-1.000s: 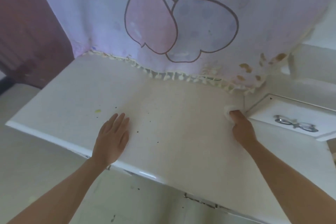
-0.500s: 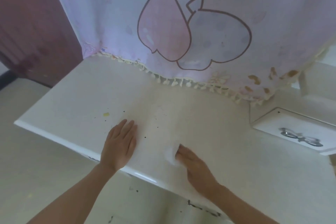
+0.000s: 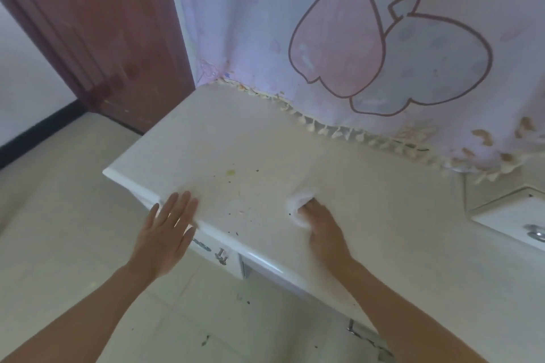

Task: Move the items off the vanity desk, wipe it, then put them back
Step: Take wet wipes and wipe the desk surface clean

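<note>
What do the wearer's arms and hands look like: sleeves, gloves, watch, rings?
Bare on both sides. The left hand and the right hand wear no gloves, and no ring shows, though blur could hide a thin one. The left forearm and right forearm run bare to the picture's bottom edge: no sleeve, watch, bracelet or strap in view.

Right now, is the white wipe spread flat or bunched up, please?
Bunched: the white wipe is a crumpled lump under the fingers of the right hand.
</note>
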Available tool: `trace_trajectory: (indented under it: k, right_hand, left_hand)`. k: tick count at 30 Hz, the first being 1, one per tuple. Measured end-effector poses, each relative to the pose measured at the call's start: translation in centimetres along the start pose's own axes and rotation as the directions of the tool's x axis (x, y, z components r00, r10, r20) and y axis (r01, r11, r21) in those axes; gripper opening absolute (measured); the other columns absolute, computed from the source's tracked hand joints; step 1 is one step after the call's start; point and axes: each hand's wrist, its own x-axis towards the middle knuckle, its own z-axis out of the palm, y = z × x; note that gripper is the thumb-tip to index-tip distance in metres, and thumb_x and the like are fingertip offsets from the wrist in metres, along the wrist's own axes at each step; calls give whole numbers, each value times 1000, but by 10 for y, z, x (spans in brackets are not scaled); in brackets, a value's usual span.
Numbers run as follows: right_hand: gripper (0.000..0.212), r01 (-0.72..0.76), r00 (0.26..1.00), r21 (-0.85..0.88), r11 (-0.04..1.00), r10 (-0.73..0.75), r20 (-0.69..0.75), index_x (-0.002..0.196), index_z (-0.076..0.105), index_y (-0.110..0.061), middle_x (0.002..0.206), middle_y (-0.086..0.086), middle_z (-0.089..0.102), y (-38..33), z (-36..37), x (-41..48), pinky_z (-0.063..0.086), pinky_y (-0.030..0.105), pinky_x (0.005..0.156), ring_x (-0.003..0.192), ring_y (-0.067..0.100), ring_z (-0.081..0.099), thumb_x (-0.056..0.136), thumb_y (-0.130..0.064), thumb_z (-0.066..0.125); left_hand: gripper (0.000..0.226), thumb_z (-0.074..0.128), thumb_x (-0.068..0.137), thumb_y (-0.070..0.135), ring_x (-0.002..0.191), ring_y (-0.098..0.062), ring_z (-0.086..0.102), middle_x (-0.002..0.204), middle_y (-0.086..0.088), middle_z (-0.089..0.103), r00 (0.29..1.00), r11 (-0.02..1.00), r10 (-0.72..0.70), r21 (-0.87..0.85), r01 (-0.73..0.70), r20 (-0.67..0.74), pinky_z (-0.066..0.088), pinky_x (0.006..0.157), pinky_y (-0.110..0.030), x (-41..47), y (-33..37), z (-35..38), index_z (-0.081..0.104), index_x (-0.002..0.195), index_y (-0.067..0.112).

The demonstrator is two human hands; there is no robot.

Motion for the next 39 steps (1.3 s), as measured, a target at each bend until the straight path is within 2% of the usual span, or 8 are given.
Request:
trace_trajectory:
  k: [6,9,16,21,26,28,34,39]
  right_hand:
    - [72,256,949,179,950,-282,141,117,49,-20,125,1,58,-61,21,-42,41,15,90,112,10,46,54,16,42]
    - [60,7,1000,369,929,-16,23,131,48,-25,134,-11,39,-54,1,-36,18,7,106,123,-8,35,78,1,36]
    - [54,-468,882,110,877,472,-14,137,39,-2,146,18,34,30,-43,78,26,28,105,132,29,34,85,14,35]
    - [64,-5,981,53,999,-5,194,132,45,-10,141,18,41,-44,16,32,34,30,103,130,30,40,76,19,35]
    - [49,497,693,221,839,-537,481,125,48,-3,144,8,39,-113,66,-53,42,37,101,135,20,33,78,10,41]
    - [46,488,754,254,835,-550,359,117,52,-4,141,4,42,-117,57,-54,39,20,99,130,16,38,75,5,37]
    - [72,101,993,97,990,-94,-76,117,55,-2,127,15,54,-45,-9,39,13,-1,102,121,25,46,52,21,35]
    - [61,-435,894,77,897,440,-87,136,39,-4,147,14,33,41,-43,98,24,33,109,134,29,34,80,20,36]
  left_hand:
    - [55,4,98,42,141,-8,-9,147,-5,30,998,1000,-29,-10,30,64,-1,113,-31,3,2,-2,17,145,15]
    - [56,4,98,40,141,-9,-10,139,-9,44,995,999,-33,0,33,98,2,112,-32,5,1,-7,29,138,10]
    - [54,3,98,36,142,-16,-3,140,-7,41,998,1000,5,17,-6,56,6,110,-34,6,-2,-2,32,135,9]
    - [53,3,99,34,129,-24,29,138,-10,46,993,1000,1,19,-4,116,8,108,-34,4,-3,-2,33,135,9]
    - [55,0,98,34,120,-23,50,129,-8,56,985,999,-10,37,4,174,14,105,-37,8,-20,-18,38,129,10]
    - [57,0,98,36,119,-25,51,130,-11,55,978,994,-103,65,93,179,24,101,-43,16,-41,-21,37,130,7]
    - [56,14,97,41,142,-14,-8,153,1,-11,922,975,-220,100,198,320,0,114,-40,32,-76,-23,-12,141,17]
    - [70,-22,73,51,135,-9,-13,144,5,-22,932,985,-172,88,151,318,10,114,-38,33,-78,-18,-20,135,17]
